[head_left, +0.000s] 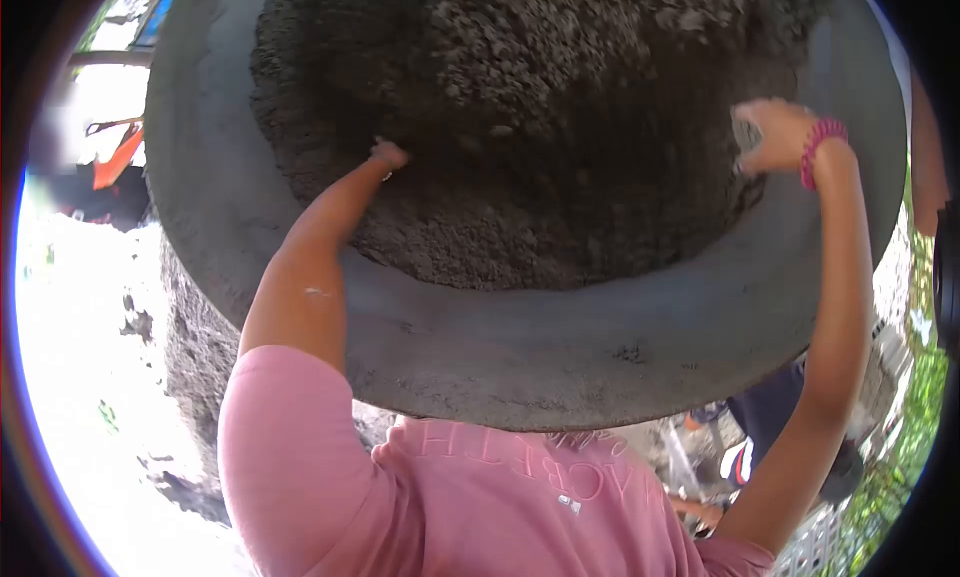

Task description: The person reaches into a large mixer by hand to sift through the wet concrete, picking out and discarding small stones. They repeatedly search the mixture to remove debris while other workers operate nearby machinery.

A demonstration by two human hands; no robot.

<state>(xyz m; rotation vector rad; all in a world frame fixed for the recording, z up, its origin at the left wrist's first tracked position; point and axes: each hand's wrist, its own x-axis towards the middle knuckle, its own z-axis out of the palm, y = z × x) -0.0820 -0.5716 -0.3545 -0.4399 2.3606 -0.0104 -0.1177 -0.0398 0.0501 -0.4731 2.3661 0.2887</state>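
Note:
A wide, round grey basin holds dark, crumbly, wet-looking material. On the left, my left hand touches this material near the middle; its fingers are blurred and partly hidden. My right hand is over the material's right edge, with a pink coiled band at its wrist. Its thumb and fingers curve apart, and grey shows between them, perhaps residue on the skin. A lighter, lumpier heap lies toward the top of the basin.
Below the basin's lower right rim, a person in dark clothing is partly visible. An orange object is beyond the left rim. Rough grey ground shows at the lower left, and green plants stand at the right edge.

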